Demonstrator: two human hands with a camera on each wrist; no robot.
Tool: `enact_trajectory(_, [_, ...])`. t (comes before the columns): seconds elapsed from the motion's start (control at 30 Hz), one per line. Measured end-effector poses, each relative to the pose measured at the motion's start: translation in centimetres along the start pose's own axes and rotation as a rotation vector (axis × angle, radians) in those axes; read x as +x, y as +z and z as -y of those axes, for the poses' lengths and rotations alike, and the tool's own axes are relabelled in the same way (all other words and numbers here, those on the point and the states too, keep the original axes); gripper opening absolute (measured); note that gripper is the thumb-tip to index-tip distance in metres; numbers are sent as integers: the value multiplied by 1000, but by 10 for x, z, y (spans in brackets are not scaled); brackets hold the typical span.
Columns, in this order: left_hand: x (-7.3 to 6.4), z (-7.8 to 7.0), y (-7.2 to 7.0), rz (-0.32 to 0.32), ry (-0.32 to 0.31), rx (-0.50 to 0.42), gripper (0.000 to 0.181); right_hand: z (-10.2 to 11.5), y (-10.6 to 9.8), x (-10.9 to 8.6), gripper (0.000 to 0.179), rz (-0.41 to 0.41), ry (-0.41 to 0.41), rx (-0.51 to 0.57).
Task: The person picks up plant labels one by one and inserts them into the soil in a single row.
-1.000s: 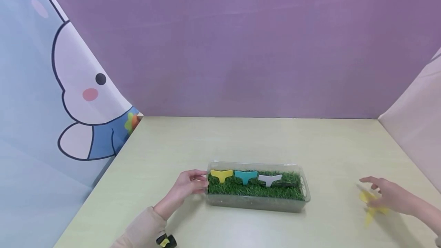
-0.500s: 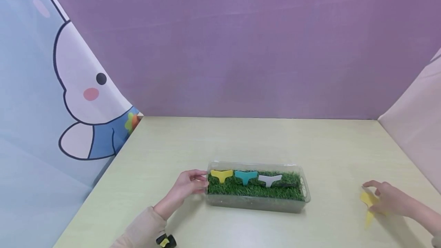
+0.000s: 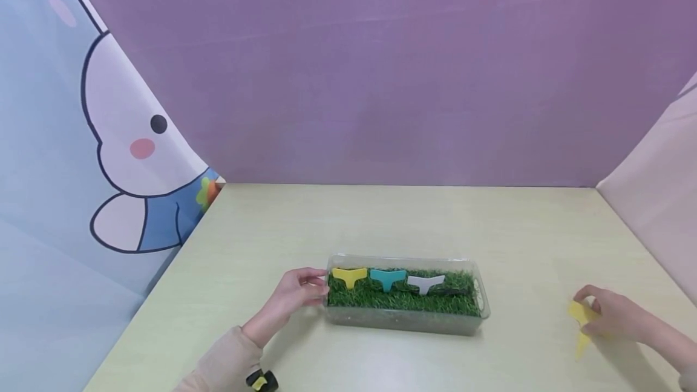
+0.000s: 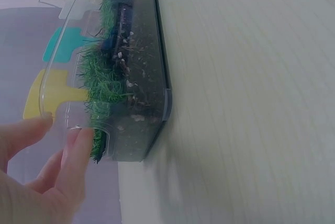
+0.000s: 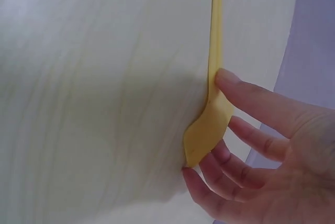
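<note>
Overhead, the left hand (image 3: pixel 294 295) braces the short end of the clear tray (image 3: pixel 405 322) of artificial grass, apparently to steady it; yellow (image 3: pixel 349 276), teal (image 3: pixel 388 278) and white (image 3: pixel 426 283) markers stand in the turf. Off to the right, well apart, the right hand (image 3: pixel 612 316) pinches a loose yellow marker (image 3: pixel 581 319) on the tabletop (image 3: pixel 381 222).

Left wrist: straight fingers (image 4: pixel 76 153) touch the tray wall — nothing gripped.

Right wrist: thumb and fingertips (image 5: pixel 227 77) clamp the marker's wide head, its stem pointing away — nothing blocks it.
</note>
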State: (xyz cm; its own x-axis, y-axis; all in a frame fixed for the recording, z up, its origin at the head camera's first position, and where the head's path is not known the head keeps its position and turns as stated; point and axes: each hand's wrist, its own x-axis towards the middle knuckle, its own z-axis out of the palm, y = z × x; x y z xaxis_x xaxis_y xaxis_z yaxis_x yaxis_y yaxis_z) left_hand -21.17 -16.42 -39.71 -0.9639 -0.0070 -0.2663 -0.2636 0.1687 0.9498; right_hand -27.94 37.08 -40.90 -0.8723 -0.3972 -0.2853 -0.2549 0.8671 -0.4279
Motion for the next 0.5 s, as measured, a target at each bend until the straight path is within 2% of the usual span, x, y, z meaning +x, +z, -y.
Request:
enact_trajectory(0.37, [1, 0, 0, -8, -3, 3, 41, -9, 1, 5, 45, -13, 40, -21])
enact_trajectory(0.5, [2, 2, 0, -6, -4, 2, 42, -11, 2, 4, 43, -26, 30, -13])
